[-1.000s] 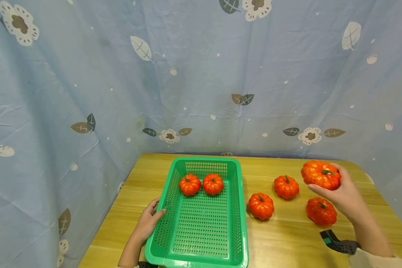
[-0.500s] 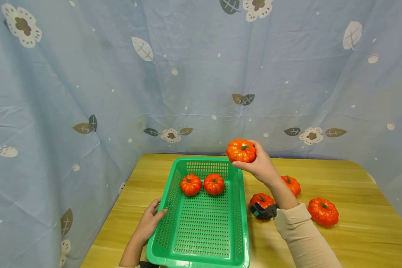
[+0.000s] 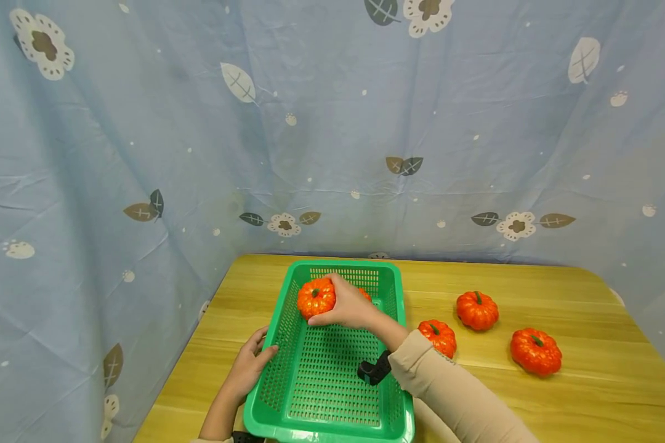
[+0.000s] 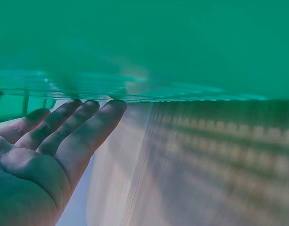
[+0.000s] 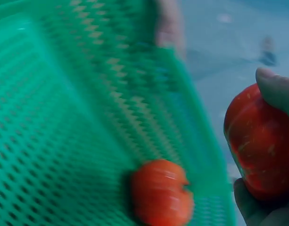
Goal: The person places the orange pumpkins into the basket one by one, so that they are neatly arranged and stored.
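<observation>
My right hand (image 3: pixel 349 304) holds a small orange pumpkin (image 3: pixel 316 298) with a green stem over the far left part of the green plastic basket (image 3: pixel 332 434). In the right wrist view, thumb and fingers grip this held pumpkin (image 5: pixel 260 141) from both sides. Inside the basket, another pumpkin (image 3: pixel 364 295) shows partly behind the hand; a blurred pumpkin (image 5: pixel 161 193) lies there in the right wrist view too. My left hand (image 3: pixel 247 364) holds the basket's left edge, thumb over the rim. Its fingers (image 4: pixel 87 136) touch the outer wall from below in the left wrist view.
Right of the basket, three pumpkins lie on the wooden table: a near one (image 3: pixel 439 338) partly hidden by the right sleeve, one behind it (image 3: pixel 477 310), and one farther right (image 3: pixel 536 352). A patterned blue curtain (image 3: pixel 332 141) hangs behind the table.
My right hand has carried the pumpkin from the table's right side leftward, then down over the basket's far left part. The left hand stays at the basket's edge.
</observation>
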Tool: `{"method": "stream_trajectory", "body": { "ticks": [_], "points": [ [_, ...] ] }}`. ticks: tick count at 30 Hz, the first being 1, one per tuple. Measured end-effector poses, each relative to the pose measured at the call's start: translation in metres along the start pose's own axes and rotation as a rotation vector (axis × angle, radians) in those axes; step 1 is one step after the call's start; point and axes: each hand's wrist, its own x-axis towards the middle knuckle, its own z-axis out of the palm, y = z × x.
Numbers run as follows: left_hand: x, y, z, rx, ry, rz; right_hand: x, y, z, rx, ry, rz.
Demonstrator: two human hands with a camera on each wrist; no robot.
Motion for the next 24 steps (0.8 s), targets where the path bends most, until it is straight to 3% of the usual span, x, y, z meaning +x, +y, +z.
{"method": "stream_trajectory", "body": {
  "ticks": [5, 10, 16, 24],
  "points": [
    [0.0, 0.0, -0.001, -0.007, -0.007, 0.004, 0.0, 0.007, 0.032, -0.181, -0.103, -0.005],
    [0.001, 0.0, -0.001, -0.012, -0.016, 0.0, -0.001, 0.014, 0.048, -0.318, -0.189, 0.039],
    [0.001, 0.0, -0.002, -0.024, -0.021, 0.002, 0.001, 0.02, 0.058, -0.366, -0.262, 0.048],
    [0.002, -0.001, -0.002, -0.04, -0.031, 0.005, 0.001, 0.024, 0.07, -0.392, -0.285, 0.074]
  ]
}}
